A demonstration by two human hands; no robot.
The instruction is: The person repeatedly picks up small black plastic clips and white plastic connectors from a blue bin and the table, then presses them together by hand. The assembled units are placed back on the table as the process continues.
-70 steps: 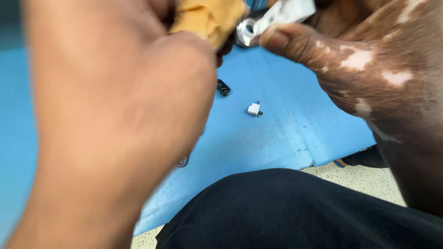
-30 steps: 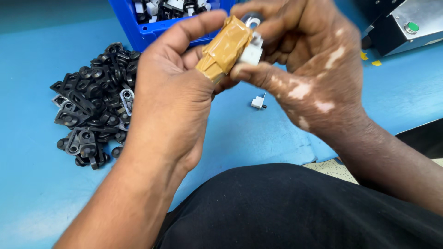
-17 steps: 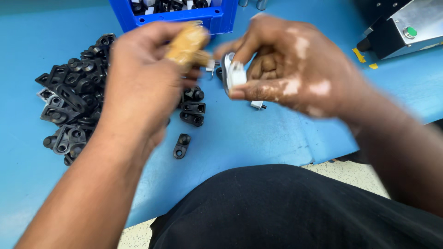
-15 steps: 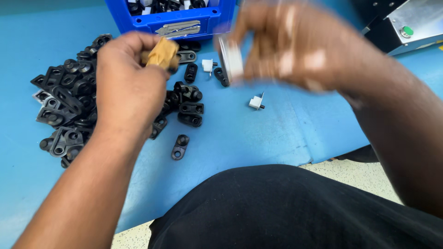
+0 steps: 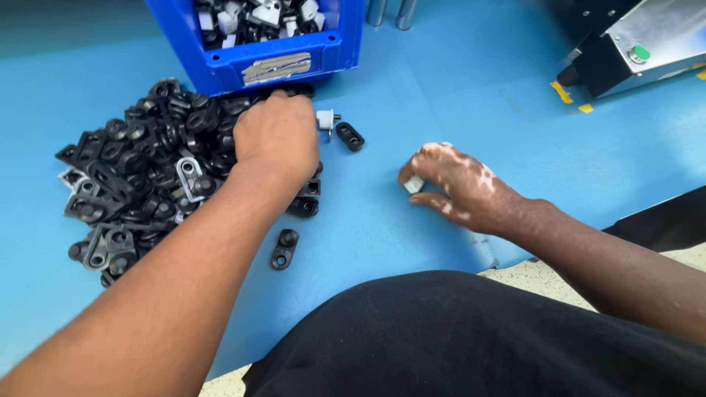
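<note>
Both hands down on the blue table (image 5: 456,88). My left hand (image 5: 278,136) is knuckles-up on the right edge of the heap of black plastic brackets (image 5: 140,176), fingers curled under and buried in the parts, so I cannot tell if it has 1 pinched or is only raking. My right hand (image 5: 460,184) rests palm-down, well apart from the heap, fingertips closed onto a small white clip (image 5: 414,184); thumb and index seem to pinch it against the table, but most of the piece is hidden under the fingers.

Blue bin (image 5: 265,55) sits just behind the heap, touching it, loaded with white and black pieces. Loose parts: 1 white piece (image 5: 324,118) and 1 black oval link (image 5: 350,136) just right of my left hand, 1 black bracket (image 5: 284,248) alone nearer my body. Grey metal machine with a green button (image 5: 634,51) at the far right. My dark clothing (image 5: 471,338) fills the bottom of the view.

Handling, my judgement: brackets look like rigid moulded plastic, light, not fragile, a bit slick, and they tangle in the pile, so take 1 by its flat tab between thumb and index rather than scooping. White clip is tiny and light, likely to flick away; pinch its 2 flat sides, not the thin pin end.
</note>
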